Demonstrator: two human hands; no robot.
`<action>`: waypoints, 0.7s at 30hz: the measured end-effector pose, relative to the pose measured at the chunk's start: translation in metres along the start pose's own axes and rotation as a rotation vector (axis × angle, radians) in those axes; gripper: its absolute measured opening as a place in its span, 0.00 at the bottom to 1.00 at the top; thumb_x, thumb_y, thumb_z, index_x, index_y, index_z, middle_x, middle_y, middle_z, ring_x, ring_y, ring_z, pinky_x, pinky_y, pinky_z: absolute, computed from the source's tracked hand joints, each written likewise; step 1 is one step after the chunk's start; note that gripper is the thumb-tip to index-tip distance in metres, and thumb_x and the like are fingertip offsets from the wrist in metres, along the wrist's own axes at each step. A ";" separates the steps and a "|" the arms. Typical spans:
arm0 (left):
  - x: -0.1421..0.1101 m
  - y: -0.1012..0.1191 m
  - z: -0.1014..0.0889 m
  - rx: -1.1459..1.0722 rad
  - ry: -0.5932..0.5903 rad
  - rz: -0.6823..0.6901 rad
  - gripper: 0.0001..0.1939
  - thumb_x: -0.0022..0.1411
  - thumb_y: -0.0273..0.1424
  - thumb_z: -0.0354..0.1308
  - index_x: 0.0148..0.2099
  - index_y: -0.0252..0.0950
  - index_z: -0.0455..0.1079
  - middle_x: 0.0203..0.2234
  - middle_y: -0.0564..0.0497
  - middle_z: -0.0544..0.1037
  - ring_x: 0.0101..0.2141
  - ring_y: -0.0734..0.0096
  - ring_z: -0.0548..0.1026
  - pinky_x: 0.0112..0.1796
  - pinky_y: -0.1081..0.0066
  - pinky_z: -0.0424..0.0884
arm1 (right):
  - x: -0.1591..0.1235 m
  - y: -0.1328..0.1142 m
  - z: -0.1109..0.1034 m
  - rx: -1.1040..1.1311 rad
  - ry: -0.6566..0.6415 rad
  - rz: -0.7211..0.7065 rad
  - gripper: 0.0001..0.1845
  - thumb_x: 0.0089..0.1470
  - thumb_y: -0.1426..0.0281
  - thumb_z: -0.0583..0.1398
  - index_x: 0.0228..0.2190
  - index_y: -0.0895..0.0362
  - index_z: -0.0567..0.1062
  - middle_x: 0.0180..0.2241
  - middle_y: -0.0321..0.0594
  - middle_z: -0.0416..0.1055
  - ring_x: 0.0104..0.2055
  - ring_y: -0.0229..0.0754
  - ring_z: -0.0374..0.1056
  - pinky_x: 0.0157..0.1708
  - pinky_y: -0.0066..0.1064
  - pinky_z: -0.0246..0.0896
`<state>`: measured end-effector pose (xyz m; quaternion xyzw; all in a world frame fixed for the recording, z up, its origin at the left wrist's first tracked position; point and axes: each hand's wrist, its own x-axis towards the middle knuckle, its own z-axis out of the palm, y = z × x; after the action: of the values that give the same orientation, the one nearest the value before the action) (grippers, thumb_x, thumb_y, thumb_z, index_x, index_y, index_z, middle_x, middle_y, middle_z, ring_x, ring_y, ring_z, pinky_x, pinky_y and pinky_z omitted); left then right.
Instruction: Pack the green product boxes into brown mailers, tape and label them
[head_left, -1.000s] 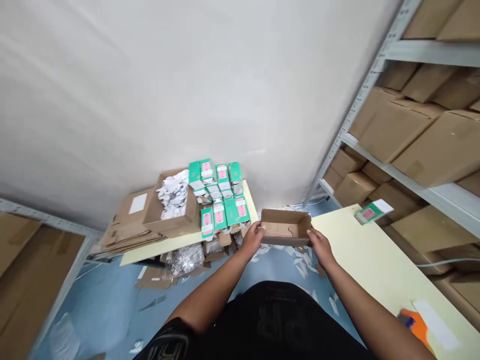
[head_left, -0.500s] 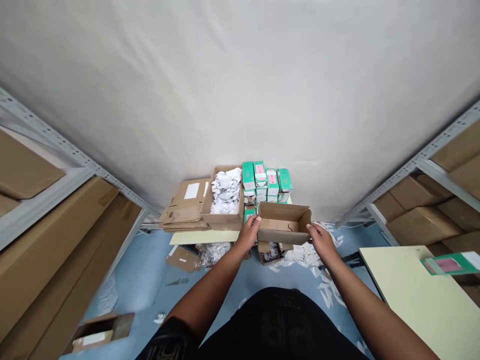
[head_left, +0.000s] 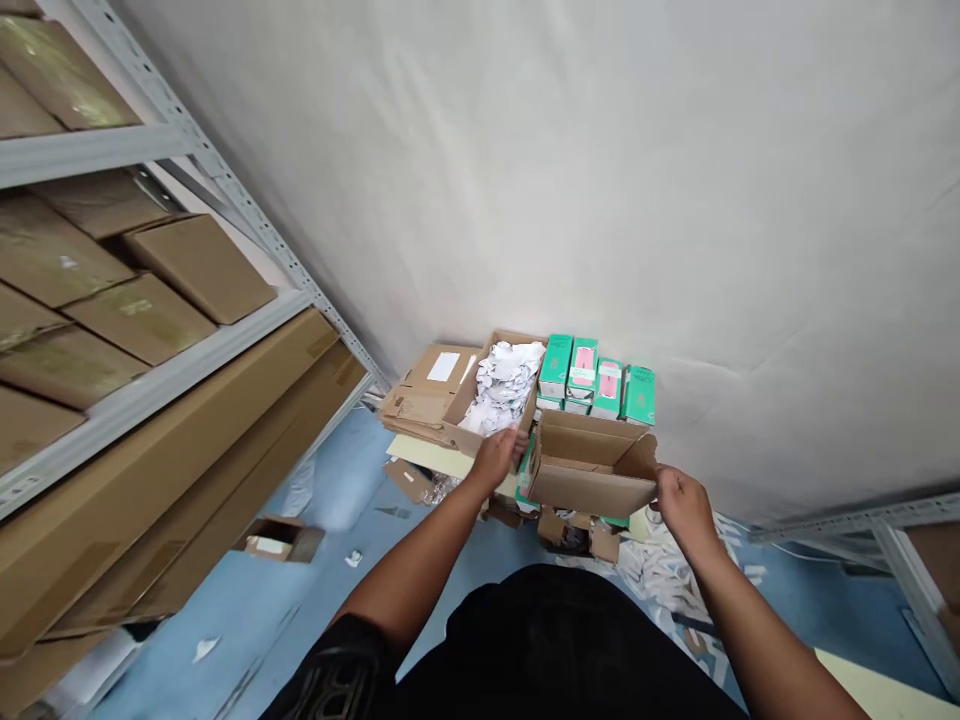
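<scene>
An open cardboard box [head_left: 596,487], bare inside as far as I can see, is tilted toward me above the table. My right hand [head_left: 684,503] is closed on its right end. My left hand [head_left: 501,457] is off that box's left end, at the front right corner of another carton [head_left: 459,440] filled with crumpled white paper [head_left: 506,380]. Its fingers are curled, and whether they grip the carton's edge or something else is hidden. Behind the held box stand several green boxes [head_left: 556,362] with pink and white labels.
Flattened cardboard [head_left: 424,395] is stacked on the table [head_left: 431,455] at the left. A shelving rack [head_left: 255,320] with cartons runs along my left side. An opened carton [head_left: 574,535] and white scraps [head_left: 660,565] lie on the blue floor [head_left: 330,600] below. Another rack stands right.
My view has turned left, so the scene sits further right. My left hand has let go of the cardboard box and moved to the paper-filled carton. My right hand still holds the cardboard box.
</scene>
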<state>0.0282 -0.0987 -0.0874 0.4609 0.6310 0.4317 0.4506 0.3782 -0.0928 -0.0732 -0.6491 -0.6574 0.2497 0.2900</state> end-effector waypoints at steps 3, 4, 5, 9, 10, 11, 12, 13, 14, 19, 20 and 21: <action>0.045 0.011 -0.026 0.391 0.177 0.047 0.24 0.70 0.50 0.49 0.43 0.37 0.77 0.38 0.45 0.83 0.41 0.60 0.79 0.43 0.64 0.73 | 0.018 -0.001 -0.005 -0.002 -0.066 -0.005 0.23 0.61 0.59 0.45 0.21 0.53 0.70 0.22 0.40 0.72 0.27 0.45 0.67 0.27 0.30 0.56; 0.060 0.014 -0.033 0.522 0.195 0.054 0.20 0.69 0.46 0.53 0.44 0.37 0.77 0.39 0.45 0.83 0.42 0.59 0.79 0.45 0.64 0.72 | 0.022 -0.003 -0.005 -0.010 -0.078 -0.012 0.23 0.61 0.59 0.45 0.21 0.53 0.70 0.22 0.40 0.72 0.28 0.45 0.67 0.28 0.30 0.56; 0.076 0.017 -0.040 0.641 0.193 0.062 0.17 0.68 0.44 0.55 0.47 0.37 0.77 0.43 0.44 0.82 0.45 0.58 0.78 0.47 0.65 0.71 | 0.026 -0.004 -0.005 -0.019 -0.087 -0.019 0.23 0.61 0.60 0.45 0.21 0.53 0.70 0.23 0.41 0.73 0.29 0.45 0.68 0.28 0.30 0.56; 0.129 0.019 -0.054 0.981 0.090 0.181 0.22 0.66 0.39 0.60 0.59 0.34 0.72 0.56 0.37 0.75 0.57 0.50 0.71 0.56 0.60 0.65 | 0.032 -0.014 0.004 -0.060 -0.102 -0.003 0.23 0.61 0.60 0.45 0.23 0.52 0.71 0.25 0.43 0.75 0.29 0.47 0.68 0.29 0.31 0.55; 0.142 0.018 -0.055 1.038 0.057 0.225 0.24 0.65 0.37 0.60 0.61 0.33 0.70 0.59 0.36 0.73 0.59 0.48 0.68 0.58 0.59 0.63 | 0.032 -0.017 0.007 -0.077 -0.096 0.002 0.22 0.61 0.60 0.45 0.23 0.52 0.71 0.24 0.43 0.75 0.29 0.47 0.68 0.29 0.31 0.55; 0.154 0.017 -0.057 1.086 0.023 0.264 0.27 0.64 0.34 0.60 0.64 0.33 0.68 0.61 0.35 0.71 0.61 0.47 0.66 0.60 0.57 0.60 | 0.031 -0.020 0.010 -0.094 -0.090 0.005 0.22 0.61 0.60 0.45 0.23 0.52 0.70 0.24 0.43 0.75 0.29 0.48 0.68 0.29 0.32 0.55; 0.166 0.016 -0.058 1.127 -0.009 0.294 0.29 0.63 0.30 0.60 0.66 0.32 0.66 0.63 0.34 0.68 0.62 0.46 0.64 0.61 0.55 0.59 | 0.030 -0.024 0.014 -0.110 -0.083 0.007 0.22 0.61 0.60 0.44 0.23 0.51 0.70 0.24 0.43 0.75 0.29 0.48 0.68 0.29 0.32 0.55; 0.177 0.015 -0.060 1.160 -0.038 0.308 0.32 0.62 0.27 0.59 0.67 0.32 0.64 0.65 0.33 0.66 0.63 0.46 0.62 0.61 0.54 0.57 | 0.028 -0.028 0.017 -0.124 -0.076 0.010 0.22 0.61 0.60 0.44 0.23 0.51 0.69 0.24 0.43 0.74 0.29 0.48 0.68 0.30 0.32 0.55; 0.189 0.014 -0.061 1.184 -0.065 0.309 0.33 0.61 0.25 0.58 0.68 0.32 0.63 0.65 0.33 0.65 0.63 0.46 0.62 0.61 0.54 0.57 | 0.027 -0.032 0.021 -0.137 -0.066 0.018 0.22 0.62 0.60 0.44 0.22 0.51 0.69 0.24 0.42 0.74 0.28 0.48 0.68 0.29 0.32 0.54; 0.236 0.009 -0.076 1.198 -0.179 0.285 0.17 0.63 0.23 0.54 0.52 0.31 0.75 0.48 0.33 0.78 0.53 0.48 0.71 0.54 0.56 0.63 | 0.014 -0.046 0.042 -0.186 0.013 0.109 0.21 0.62 0.61 0.45 0.21 0.51 0.66 0.22 0.41 0.71 0.27 0.47 0.67 0.29 0.32 0.53; 0.242 0.009 -0.080 1.192 -0.194 0.302 0.14 0.64 0.24 0.54 0.49 0.31 0.76 0.46 0.33 0.79 0.51 0.48 0.72 0.52 0.57 0.63 | 0.011 -0.048 0.046 -0.188 0.021 0.126 0.21 0.62 0.61 0.44 0.22 0.51 0.66 0.22 0.41 0.72 0.27 0.47 0.67 0.29 0.32 0.53; 0.246 0.009 -0.084 1.187 -0.206 0.321 0.12 0.65 0.25 0.54 0.47 0.31 0.77 0.45 0.33 0.79 0.50 0.48 0.73 0.51 0.58 0.64 | 0.009 -0.050 0.050 -0.192 0.027 0.140 0.20 0.62 0.62 0.44 0.22 0.51 0.67 0.23 0.41 0.72 0.28 0.47 0.68 0.30 0.32 0.54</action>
<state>-0.0929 0.1314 -0.1019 0.7611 0.6395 0.0231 0.1060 0.3077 -0.0833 -0.0733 -0.7215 -0.6275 0.1964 0.2173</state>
